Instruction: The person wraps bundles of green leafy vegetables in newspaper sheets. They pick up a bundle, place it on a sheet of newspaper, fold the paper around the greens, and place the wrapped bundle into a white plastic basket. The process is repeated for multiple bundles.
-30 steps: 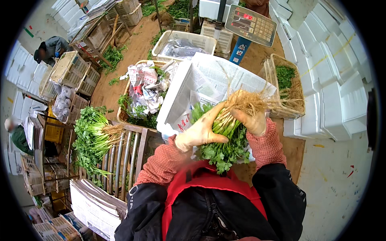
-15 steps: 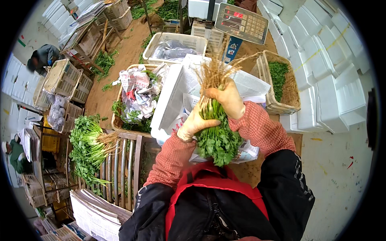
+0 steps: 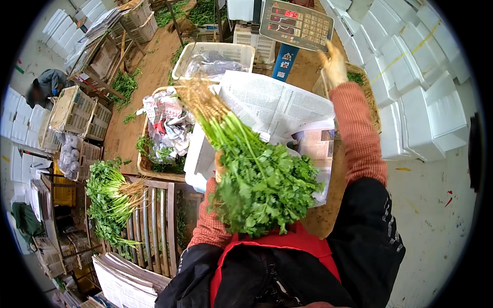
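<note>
A bunch of coriander (image 3: 267,185) with long pale roots lies tilted over a white foam box (image 3: 192,172), roots toward the far left and leaves toward me. My left hand (image 3: 220,165) grips its stems from the left side, mostly hidden behind the greens. Newspaper sheets (image 3: 287,102) line the box under the bunch. My right hand (image 3: 334,65) is off the bunch, fingers stretched out at the lower right corner of the scale's display panel (image 3: 298,24); whether they touch it I cannot tell.
More coriander (image 3: 110,192) lies on a slatted rack (image 3: 172,220) at left, above stacked newspapers (image 3: 123,282). A basket (image 3: 145,164) of crumpled paper and a white crate (image 3: 177,69) of plastic bags stand beyond. Foam boxes (image 3: 411,118) line the right wall. A person (image 3: 49,87) bends at far left.
My right hand has left the bunch and reached up and right to the scale panel. The bunch, upright before in both hands, now leans left in my left hand alone.
</note>
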The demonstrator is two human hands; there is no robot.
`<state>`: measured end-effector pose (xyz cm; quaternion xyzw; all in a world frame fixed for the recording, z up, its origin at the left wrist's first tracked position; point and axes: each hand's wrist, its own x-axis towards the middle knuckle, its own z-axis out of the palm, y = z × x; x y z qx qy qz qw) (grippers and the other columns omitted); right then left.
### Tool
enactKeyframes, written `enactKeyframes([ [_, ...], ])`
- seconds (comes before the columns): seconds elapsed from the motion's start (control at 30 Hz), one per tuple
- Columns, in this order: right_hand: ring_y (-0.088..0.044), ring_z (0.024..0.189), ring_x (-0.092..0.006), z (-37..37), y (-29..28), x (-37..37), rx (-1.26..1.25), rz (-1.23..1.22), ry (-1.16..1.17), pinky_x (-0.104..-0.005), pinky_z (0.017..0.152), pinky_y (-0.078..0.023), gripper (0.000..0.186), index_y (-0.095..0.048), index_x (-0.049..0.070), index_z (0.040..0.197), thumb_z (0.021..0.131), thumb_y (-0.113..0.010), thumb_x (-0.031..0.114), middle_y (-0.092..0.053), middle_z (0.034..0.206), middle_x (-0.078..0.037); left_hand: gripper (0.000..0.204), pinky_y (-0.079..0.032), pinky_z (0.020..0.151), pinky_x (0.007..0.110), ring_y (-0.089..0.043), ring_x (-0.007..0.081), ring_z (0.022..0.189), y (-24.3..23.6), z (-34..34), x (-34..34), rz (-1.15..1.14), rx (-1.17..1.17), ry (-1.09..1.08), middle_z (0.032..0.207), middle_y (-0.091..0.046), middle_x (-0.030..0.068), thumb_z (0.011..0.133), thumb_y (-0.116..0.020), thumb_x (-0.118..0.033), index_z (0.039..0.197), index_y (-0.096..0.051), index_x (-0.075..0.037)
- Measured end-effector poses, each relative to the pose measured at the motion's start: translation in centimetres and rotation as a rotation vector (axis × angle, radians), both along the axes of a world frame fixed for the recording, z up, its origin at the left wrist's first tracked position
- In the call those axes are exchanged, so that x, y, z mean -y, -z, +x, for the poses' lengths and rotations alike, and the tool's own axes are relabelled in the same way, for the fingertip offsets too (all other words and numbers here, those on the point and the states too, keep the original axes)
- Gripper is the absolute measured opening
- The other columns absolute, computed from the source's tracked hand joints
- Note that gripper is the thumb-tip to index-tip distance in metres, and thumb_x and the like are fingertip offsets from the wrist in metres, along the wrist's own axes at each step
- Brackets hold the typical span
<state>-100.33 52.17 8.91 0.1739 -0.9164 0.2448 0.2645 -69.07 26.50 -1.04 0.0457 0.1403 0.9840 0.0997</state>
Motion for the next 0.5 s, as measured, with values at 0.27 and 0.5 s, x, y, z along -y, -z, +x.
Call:
enactKeyframes([
  [0.27, -0.048, 0.116, -0.0313, -6.6, 1.2, 0.1, 0.072, 0.273, 0.238, -0.0476, 0.094, -0.038, 0.05, -0.043, 0.027, 0.133, 0.086, -0.052, 0.044, -0.05, 0.125, -0.014, 0.077, -0.047, 0.091, 0.046, -0.055, 0.0304, 0.107, 1.6, 2.8, 2.2, -0.008, 0.123, -0.096, 0.122, -0.052, 0.0169, 0.072, -0.066, -0.046, 0.13, -0.04, -0.003],
  [0.5, -0.045, 0.12, -0.028, -1.3, -2.7, 1.6, 0.149, -0.026, -0.151, -0.0403, 0.097, -0.04, 0.062, -0.037, 0.013, 0.136, 0.085, -0.058, 0.04, -0.045, 0.132, -0.016, 0.072, -0.049, 0.088, 0.045, -0.057, 0.0303, 0.104, -1.3, 2.6, 0.3, -0.046, 0.153, -0.211, 0.119, -0.054, 0.0173, 0.073, -0.066, -0.038, 0.129, -0.041, -0.001],
])
